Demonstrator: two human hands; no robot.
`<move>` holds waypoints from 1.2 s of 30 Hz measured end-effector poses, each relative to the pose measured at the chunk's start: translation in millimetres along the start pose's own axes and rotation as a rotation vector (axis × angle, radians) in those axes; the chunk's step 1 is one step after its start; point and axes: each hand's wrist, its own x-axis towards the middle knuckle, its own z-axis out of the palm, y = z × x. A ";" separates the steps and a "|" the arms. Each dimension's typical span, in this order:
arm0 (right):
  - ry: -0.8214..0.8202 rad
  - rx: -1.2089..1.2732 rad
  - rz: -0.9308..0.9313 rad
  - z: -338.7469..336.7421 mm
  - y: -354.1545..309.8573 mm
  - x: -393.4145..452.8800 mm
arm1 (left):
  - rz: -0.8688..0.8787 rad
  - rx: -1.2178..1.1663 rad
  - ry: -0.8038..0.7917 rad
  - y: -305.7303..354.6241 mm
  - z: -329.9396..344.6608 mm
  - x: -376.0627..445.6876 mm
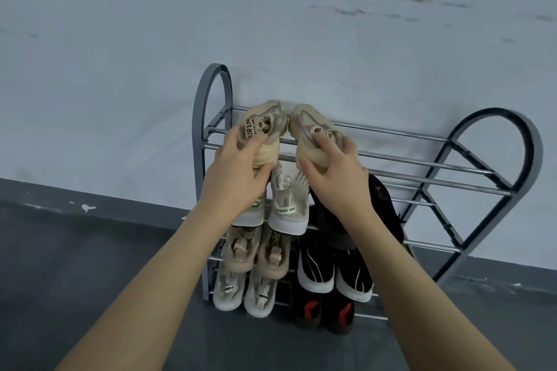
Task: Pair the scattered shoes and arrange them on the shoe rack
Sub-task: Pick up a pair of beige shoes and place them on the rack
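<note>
A grey metal shoe rack (428, 159) with arched ends stands against the wall. My left hand (238, 172) grips the heel of a beige sneaker (265, 120) on the left end of the top tier. My right hand (334, 172) grips the heel of its matching beige sneaker (307, 126) right beside it. Both shoes point toes toward the wall and sit side by side. Under them, a white-and-beige pair (289, 202) lies on the second tier, partly hidden by my hands, with a black shoe (382, 199) to its right.
Lower tiers hold two more beige pairs (256, 253), a black pair with white soles (334, 274) and a black pair with red marks (328, 313). The right half of the top tier shows bare bars. Grey floor (90, 265) spreads left; a pale wall (150, 54) rises behind.
</note>
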 end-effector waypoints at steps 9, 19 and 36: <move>0.062 0.033 0.070 26.6 -21.3 15.4 | 0.042 -0.121 0.053 -8.1 7.4 30.4; 0.106 0.060 0.014 32.7 -16.0 9.7 | 0.073 0.051 -0.029 -11.6 -2.1 25.0; 0.057 -0.007 -0.011 2.8 -18.3 -19.9 | 0.167 0.326 0.052 9.0 -13.2 -9.0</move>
